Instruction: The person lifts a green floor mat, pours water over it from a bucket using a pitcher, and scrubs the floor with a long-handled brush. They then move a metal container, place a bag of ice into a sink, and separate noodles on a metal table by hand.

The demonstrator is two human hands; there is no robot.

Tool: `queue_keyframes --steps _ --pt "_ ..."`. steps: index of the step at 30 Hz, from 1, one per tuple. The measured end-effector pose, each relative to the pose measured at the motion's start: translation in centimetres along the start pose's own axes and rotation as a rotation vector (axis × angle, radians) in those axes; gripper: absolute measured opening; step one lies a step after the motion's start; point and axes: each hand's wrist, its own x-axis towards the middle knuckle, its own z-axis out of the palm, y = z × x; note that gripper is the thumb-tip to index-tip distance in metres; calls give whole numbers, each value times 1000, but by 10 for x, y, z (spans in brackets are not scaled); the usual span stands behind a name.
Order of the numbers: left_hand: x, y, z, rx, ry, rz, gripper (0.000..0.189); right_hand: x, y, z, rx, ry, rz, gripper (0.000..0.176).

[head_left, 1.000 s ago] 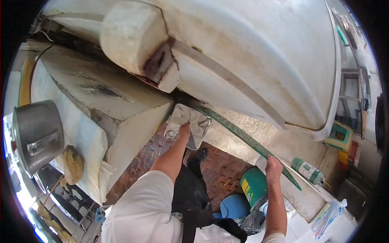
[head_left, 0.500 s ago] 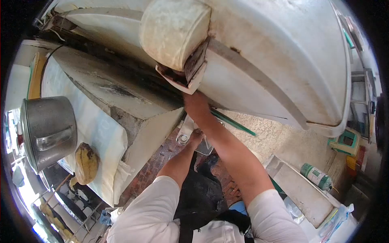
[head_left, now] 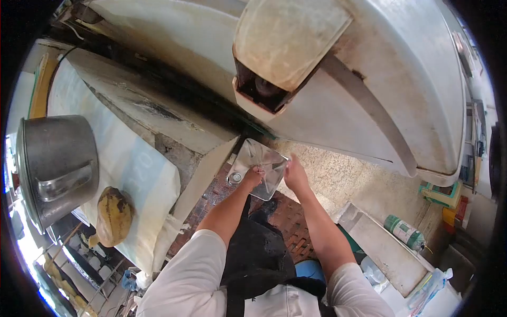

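Observation:
A square metal tin [head_left: 272,182] stands low before me, over the brick floor, with a round cap [head_left: 235,178] at its left corner. My left hand [head_left: 255,178] is closed around the middle of its top, where a handle seems to be; the fingers partly hide it. At the tin's right corner, my right hand [head_left: 294,173] grips the edge, its fingertips partly out of sight. Above both hands hangs a large off-white machine housing [head_left: 338,111] with a stained, open-bottomed cover [head_left: 288,45].
To the left, a big metal pot [head_left: 60,164] and a yellow-brown fruit [head_left: 113,216] sit on a sheet-covered surface [head_left: 145,179]. At right lie a pale trough [head_left: 383,248] and a green-labelled plastic bottle [head_left: 404,231]. A blue bucket [head_left: 310,270] is near my legs.
My right hand has come down from under the machine's cover to the tin's right corner. My left hand stays on the tin, which now shows more fully. The view has shifted.

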Motion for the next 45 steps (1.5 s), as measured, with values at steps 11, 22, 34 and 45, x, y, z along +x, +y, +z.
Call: queue_keyframes --steps 11,22,34,45 --pt "-17 6 -13 200 -47 46 27 78 -35 52 52 20 7 41" --pt "5 -66 -18 143 -123 833 51 104 -21 76 624 -382 702 22" --pt "-38 -32 -12 -32 -108 -45 47 181 -105 134 747 -225 -622 34" --pt "-3 6 37 -263 44 -40 30 -92 120 27 369 -254 236 22"
